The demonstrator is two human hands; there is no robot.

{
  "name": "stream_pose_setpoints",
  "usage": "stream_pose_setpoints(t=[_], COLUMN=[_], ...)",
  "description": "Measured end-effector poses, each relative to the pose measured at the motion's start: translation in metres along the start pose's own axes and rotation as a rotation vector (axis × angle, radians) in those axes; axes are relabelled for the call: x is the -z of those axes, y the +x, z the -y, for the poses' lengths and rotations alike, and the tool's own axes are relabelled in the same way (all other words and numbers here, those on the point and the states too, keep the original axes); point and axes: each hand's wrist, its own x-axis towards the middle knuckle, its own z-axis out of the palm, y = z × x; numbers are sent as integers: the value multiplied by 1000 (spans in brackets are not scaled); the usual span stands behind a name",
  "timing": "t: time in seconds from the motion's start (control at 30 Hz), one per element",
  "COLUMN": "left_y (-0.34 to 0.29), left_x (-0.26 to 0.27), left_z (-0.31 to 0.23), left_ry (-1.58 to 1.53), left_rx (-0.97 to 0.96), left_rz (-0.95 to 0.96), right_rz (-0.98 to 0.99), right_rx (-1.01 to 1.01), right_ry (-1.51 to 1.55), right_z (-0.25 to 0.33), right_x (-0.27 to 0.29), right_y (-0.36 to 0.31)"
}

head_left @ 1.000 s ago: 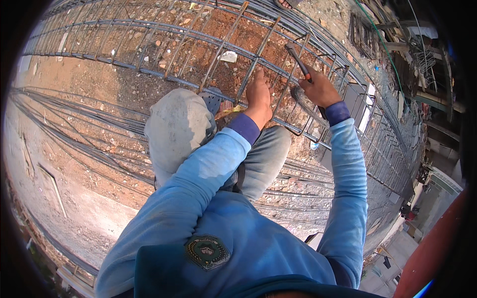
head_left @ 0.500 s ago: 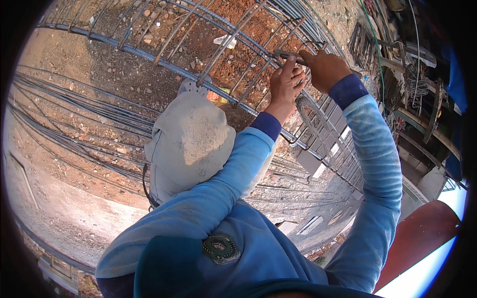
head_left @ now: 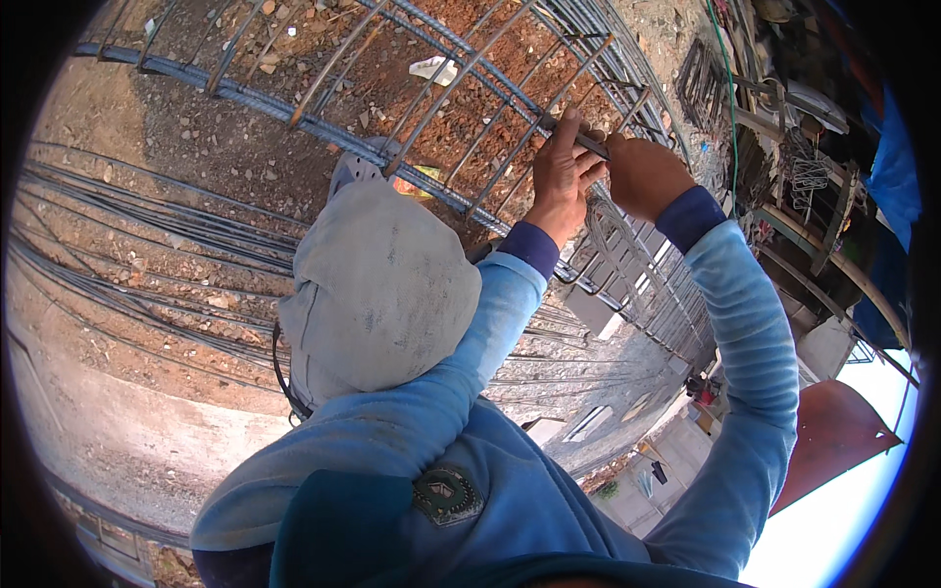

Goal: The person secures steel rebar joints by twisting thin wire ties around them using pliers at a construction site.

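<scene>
Both my hands work at a steel rebar cage [head_left: 245,95], above its long ribbed bars and cross stirrups. My right hand [head_left: 647,178] is closed around the end of a dark, narrow metal hand tool [head_left: 592,146], whose exact kind I cannot make out. The tool reaches left to a bar crossing. My left hand [head_left: 559,186] is beside it, thumb raised along the tool and the other fingers curled; what they pinch is hidden. Below the hands is a looped bundle of thin wire [head_left: 619,240]; whether a hand holds it I cannot tell.
My bent leg in grey trousers [head_left: 382,284] is close to the cage, with a shoe [head_left: 355,169] beneath its bars. Loose rods [head_left: 147,220] lie on the ground at left. Scrap wood and a blue tarp [head_left: 894,162] are at right. A white scrap [head_left: 433,70] lies on reddish soil.
My view has shifted slightly, and my leg looks larger. My right hand has moved a little down and right, and the tool slants more downward. Both hands stay at the same part of the cage.
</scene>
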Motion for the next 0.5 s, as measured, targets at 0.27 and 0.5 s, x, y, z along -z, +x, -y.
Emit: stream_pose_setpoints(t=[0.27, 0.5], left_y=[-11, -29], left_x=[-11, -27], left_z=[-5, 11], left_ry=[-52, -61], left_rx=[46, -6], left_rz=[193, 78], right_rz=[180, -294], right_rx=[89, 56], right_ry=[567, 110], right_z=[-4, -10], right_x=[30, 39], right_y=[-34, -65])
